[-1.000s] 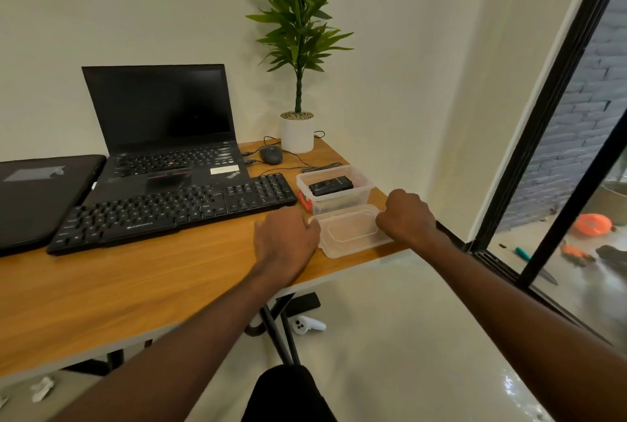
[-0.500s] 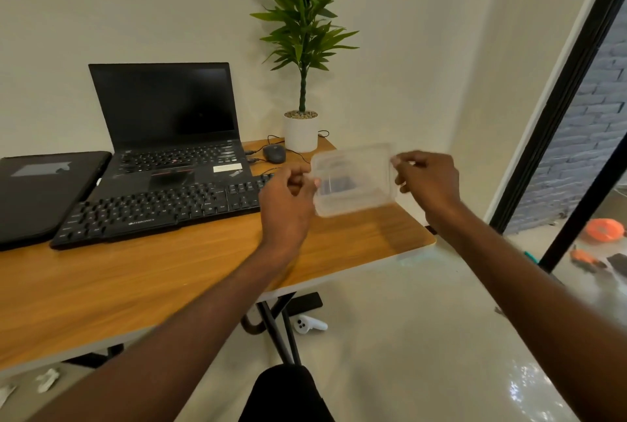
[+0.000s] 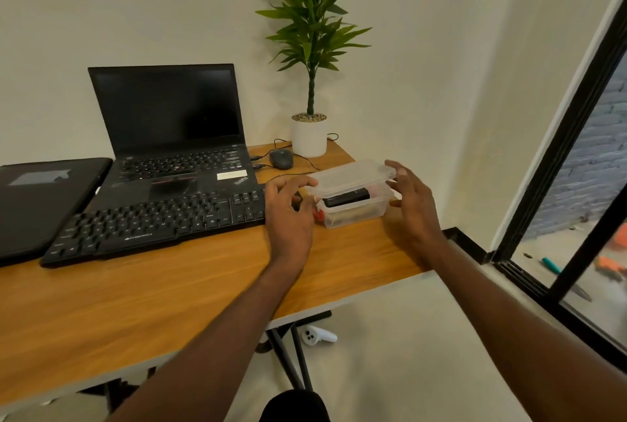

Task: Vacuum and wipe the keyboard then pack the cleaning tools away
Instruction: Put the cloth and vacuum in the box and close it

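The clear box (image 3: 353,209) sits at the desk's (image 3: 169,303) right end, just right of the keyboard (image 3: 159,221), with a dark tool (image 3: 346,199) inside. The lid (image 3: 353,177) sits tilted on top, not seated. Left hand (image 3: 288,207) pinches its left edge; right hand (image 3: 410,201), fingers loosely spread, holds its right end. Judged light, thin, flexible plastic: best gripped at the rim edges and pressed down at the corners.

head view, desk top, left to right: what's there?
Black laptop sleeve → black external keyboard → left hand → clear plastic container with its lid → right hand.
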Action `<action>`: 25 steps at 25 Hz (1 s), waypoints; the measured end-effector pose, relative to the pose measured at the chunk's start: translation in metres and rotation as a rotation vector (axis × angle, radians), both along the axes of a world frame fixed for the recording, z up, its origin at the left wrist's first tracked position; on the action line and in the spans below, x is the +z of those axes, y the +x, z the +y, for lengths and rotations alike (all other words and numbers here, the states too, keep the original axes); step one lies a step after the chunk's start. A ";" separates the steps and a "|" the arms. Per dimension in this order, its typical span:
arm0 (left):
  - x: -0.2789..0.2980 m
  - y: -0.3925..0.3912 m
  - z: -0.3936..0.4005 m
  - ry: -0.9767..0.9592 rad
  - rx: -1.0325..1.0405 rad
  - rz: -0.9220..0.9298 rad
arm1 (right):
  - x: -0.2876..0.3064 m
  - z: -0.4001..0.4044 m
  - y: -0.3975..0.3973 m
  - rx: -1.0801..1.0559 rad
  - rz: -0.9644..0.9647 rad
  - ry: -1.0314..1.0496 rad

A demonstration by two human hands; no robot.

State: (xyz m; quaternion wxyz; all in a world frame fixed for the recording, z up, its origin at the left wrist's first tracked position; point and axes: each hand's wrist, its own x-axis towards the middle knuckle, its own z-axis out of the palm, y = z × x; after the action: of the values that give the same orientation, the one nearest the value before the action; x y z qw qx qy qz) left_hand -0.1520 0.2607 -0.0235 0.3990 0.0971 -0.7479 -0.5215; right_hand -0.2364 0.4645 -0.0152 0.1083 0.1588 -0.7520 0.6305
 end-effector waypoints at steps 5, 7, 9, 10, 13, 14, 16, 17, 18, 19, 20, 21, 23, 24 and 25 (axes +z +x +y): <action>-0.009 -0.004 -0.006 0.040 -0.060 -0.056 | -0.007 0.001 -0.005 0.021 0.018 0.069; -0.010 -0.004 -0.006 0.031 -0.064 -0.063 | -0.009 0.001 -0.008 0.003 0.023 0.063; -0.011 -0.005 -0.007 0.066 -0.065 -0.061 | -0.011 0.002 -0.010 -0.004 0.016 0.041; -0.011 -0.004 -0.007 0.084 -0.072 -0.060 | -0.011 0.002 -0.011 0.001 0.003 0.033; -0.011 -0.005 -0.006 0.097 -0.096 -0.058 | -0.011 0.001 -0.011 -0.007 0.002 0.032; -0.010 -0.006 -0.007 0.105 -0.107 -0.065 | -0.010 0.001 -0.010 -0.016 0.004 0.022; -0.009 -0.004 -0.006 0.137 -0.118 -0.079 | -0.011 0.003 -0.012 -0.022 0.004 0.006; -0.009 -0.004 -0.006 0.146 -0.119 -0.084 | -0.012 0.004 -0.013 -0.020 0.005 0.008; -0.010 -0.004 -0.006 0.153 -0.119 -0.086 | -0.013 0.004 -0.014 -0.014 0.004 0.014; -0.010 -0.005 -0.007 0.153 -0.120 -0.088 | -0.014 0.004 -0.016 -0.008 0.001 0.017; -0.010 -0.005 -0.007 0.156 -0.123 -0.090 | -0.015 0.004 -0.016 -0.002 -0.002 0.021; -0.011 -0.005 -0.006 0.159 -0.131 -0.092 | -0.015 0.003 -0.016 0.003 0.002 0.032; -0.011 -0.006 -0.007 0.173 -0.155 -0.094 | -0.015 0.002 -0.015 0.010 0.042 0.081; -0.012 -0.006 -0.007 0.179 -0.162 -0.098 | -0.016 0.001 -0.015 0.019 0.077 0.118; -0.012 -0.006 -0.007 0.185 -0.162 -0.108 | -0.016 0.002 -0.015 0.036 0.111 0.153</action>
State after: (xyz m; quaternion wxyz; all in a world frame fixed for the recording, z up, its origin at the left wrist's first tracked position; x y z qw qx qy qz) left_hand -0.1580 0.2537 -0.0354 0.3040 0.1009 -0.7226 -0.6126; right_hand -0.2516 0.4660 -0.0310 0.1261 0.2149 -0.7878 0.5633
